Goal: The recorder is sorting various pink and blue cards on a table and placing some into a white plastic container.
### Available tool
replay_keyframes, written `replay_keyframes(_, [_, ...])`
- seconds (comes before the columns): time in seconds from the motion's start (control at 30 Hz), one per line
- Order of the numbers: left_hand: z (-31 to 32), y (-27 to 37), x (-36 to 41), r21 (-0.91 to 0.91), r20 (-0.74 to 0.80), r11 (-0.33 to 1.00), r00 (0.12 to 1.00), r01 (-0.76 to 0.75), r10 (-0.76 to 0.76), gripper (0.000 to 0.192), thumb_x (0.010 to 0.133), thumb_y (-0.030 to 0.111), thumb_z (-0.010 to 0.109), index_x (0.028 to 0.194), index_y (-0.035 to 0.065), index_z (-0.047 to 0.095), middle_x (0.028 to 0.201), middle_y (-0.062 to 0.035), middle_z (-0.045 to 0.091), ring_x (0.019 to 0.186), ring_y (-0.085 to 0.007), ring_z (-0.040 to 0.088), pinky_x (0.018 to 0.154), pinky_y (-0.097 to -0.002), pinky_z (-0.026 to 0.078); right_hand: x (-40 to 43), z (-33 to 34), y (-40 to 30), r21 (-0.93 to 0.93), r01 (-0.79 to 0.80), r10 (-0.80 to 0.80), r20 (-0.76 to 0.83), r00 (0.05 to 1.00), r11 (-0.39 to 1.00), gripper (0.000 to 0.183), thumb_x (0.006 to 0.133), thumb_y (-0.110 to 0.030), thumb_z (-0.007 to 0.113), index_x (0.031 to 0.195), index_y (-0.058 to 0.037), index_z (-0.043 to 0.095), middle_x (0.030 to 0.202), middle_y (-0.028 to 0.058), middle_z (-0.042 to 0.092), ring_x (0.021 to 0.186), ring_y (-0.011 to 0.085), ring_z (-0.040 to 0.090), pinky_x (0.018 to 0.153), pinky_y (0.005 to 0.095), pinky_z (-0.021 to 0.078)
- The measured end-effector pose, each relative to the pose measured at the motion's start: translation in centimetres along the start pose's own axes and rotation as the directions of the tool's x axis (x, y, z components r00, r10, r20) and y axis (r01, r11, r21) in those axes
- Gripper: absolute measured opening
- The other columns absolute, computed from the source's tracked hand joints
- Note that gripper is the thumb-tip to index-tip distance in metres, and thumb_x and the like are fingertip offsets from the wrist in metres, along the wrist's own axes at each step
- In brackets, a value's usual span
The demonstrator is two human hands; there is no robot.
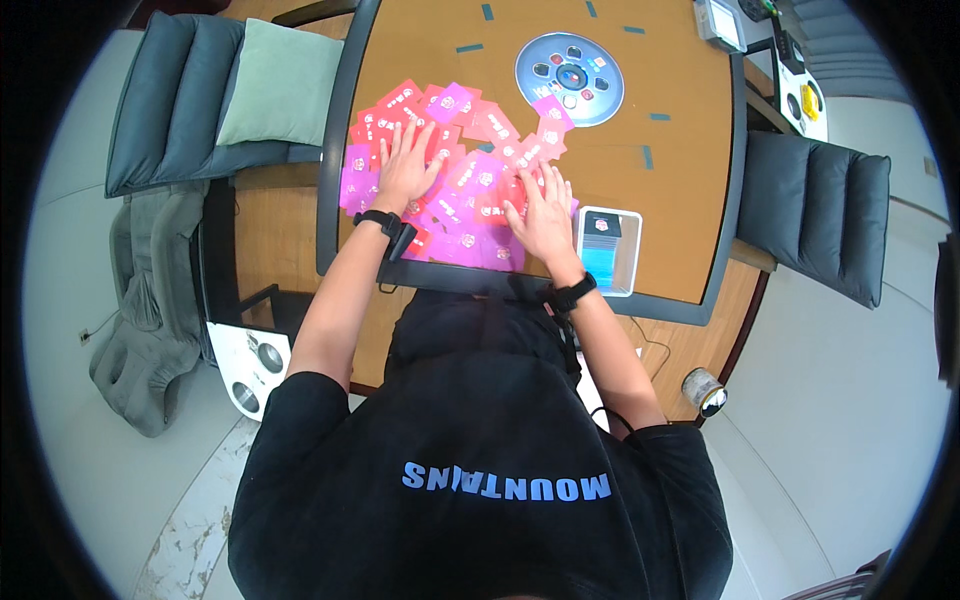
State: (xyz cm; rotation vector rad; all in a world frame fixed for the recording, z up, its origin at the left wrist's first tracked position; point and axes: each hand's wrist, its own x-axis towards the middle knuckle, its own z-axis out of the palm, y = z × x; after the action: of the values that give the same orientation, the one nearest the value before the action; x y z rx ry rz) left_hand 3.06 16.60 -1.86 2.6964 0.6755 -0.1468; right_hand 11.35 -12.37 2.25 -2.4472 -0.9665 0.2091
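Note:
Many red, pink and purple cards [466, 236] lie spread in overlapping layers across the near left part of the table. They bear printed emblems and writing. My left hand [405, 166] rests palm down on the red cards at the left, fingers apart. On the right side of the spread, my right hand [546, 217] lies palm down on red and pink cards, fingers slightly apart. Neither hand grips anything. Just right of my right hand stands a translucent plastic box [635, 259] holding a stack of cards [601, 247], with a dark card on top and blue edges showing.
A round blue-grey disc [606, 69] with pictures on it lies farther back; a purple card overlaps its edge. Strips of dark tape [648, 157] mark the brown tabletop [675, 217]. A dark raised frame [675, 309] borders it. Padded chairs [806, 210] flank the table. Another clear container [721, 26] sits far right.

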Motion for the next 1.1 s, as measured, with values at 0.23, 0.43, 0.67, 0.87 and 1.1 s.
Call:
replay_keyframes(0.23, [-0.2, -4.1, 5.3, 0.057, -0.003, 0.994, 0.996, 0.09, -0.089, 0.08, 0.105, 0.058, 0.059, 0.174, 0.0276, 0.035, 0.184, -0.0122, 0.02, 0.17, -0.0412, 0.012, 0.136, -0.0659, 0.009, 7.0, 6.0, 0.9, -0.068, -0.257, 0.249, -0.106, 0.963, 0.964, 0.082, 0.096, -0.055, 0.072, 0.166, -0.0184, 0.048, 0.173, 0.0284, 0.037, 0.162, 0.0519, 0.028, 0.132, 0.0684, 0.0187])
replay_keyframes(0.43, [0.0, -5.2, 8.5, 0.077, -0.013, 0.978, 0.981, 0.194, -0.193, 0.085, 0.103, 0.068, 0.057, 0.175, 0.0311, 0.032, 0.185, -0.0144, 0.015, 0.17, -0.0466, 0.008, 0.133, -0.0739, 0.006, 11.8, 7.0, 4.5, -0.163, -0.422, 0.408, -0.113, 0.906, 0.892, 0.09, 0.097, -0.065, 0.066, 0.171, -0.0214, 0.04, 0.179, 0.0248, 0.026, 0.165, 0.0519, 0.02, 0.132, 0.0703, 0.0135])
replay_keyframes(0.67, [2.0, -4.9, 9.6, 0.139, -0.078, 0.981, 0.989, 0.134, -0.124, 0.079, 0.104, 0.067, 0.057, 0.174, 0.0359, 0.035, 0.184, -0.017, 0.018, 0.167, -0.0544, 0.01, 0.132, -0.074, 0.006, 13.3, 8.6, 5.7, -0.238, -0.432, 0.42, -0.101, 0.902, 0.87, 0.083, 0.103, -0.071, 0.054, 0.172, -0.0266, 0.041, 0.181, 0.0197, 0.026, 0.167, 0.0518, 0.014, 0.132, 0.0726, 0.0055])
replay_keyframes(0.87, [2.9, -4.0, 8.5, 0.192, -0.06, 0.981, 0.997, -0.033, 0.045, 0.072, 0.106, 0.061, 0.057, 0.172, 0.0375, 0.04, 0.184, -0.0123, 0.022, 0.168, -0.0509, 0.012, 0.133, -0.073, 0.005, 11.1, 9.8, 3.1, -0.24, -0.218, 0.219, -0.024, 0.975, 0.946, 0.074, 0.105, -0.066, 0.055, 0.166, -0.0248, 0.051, 0.18, 0.0197, 0.029, 0.167, 0.0487, 0.018, 0.132, 0.0723, 0.007])
replay_keyframes(1.1, [3.4, -4.5, 6.2, 0.169, -0.066, 0.975, 0.986, -0.143, 0.156, 0.071, 0.105, 0.058, 0.059, 0.17, 0.0358, 0.043, 0.18, -0.0093, 0.031, 0.168, -0.0406, 0.021, 0.135, -0.0673, 0.008, 8.2, 10.1, 0.6, -0.176, -0.099, 0.101, 0.005, 0.995, 0.979, 0.072, 0.102, -0.061, 0.064, 0.163, -0.0226, 0.055, 0.178, 0.0204, 0.033, 0.165, 0.0487, 0.022, 0.134, 0.0676, 0.0097])
